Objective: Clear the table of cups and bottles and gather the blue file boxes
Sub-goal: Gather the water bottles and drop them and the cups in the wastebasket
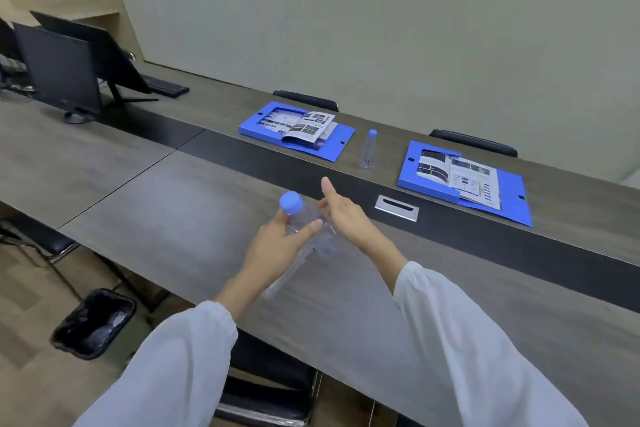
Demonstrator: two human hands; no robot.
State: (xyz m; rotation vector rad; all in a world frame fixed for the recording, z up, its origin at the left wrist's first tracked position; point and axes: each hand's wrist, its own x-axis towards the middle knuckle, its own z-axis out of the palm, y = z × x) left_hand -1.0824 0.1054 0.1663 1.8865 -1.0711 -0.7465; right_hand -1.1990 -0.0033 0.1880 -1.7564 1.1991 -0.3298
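My left hand (277, 246) grips a clear plastic bottle (302, 216) with a blue cap just below its neck, tilted over the grey table (166, 218). My right hand (346, 215) is beside the bottle with its thumb raised and its fingertips against the bottle's side. A second clear bottle (367, 149) with a blue cap stands upright further back, between two blue file boxes. The left file box (252, 128) and the right file box (408, 177) both lie open, each with an open booklet on it.
A black-lined waste bin (93, 322) sits on the floor at lower left. Two dark monitors (59, 69) and a keyboard (166, 85) occupy the table's far left. Chair backs (304, 99) show behind the far edge, and a black chair (270, 385) is tucked under the near edge.
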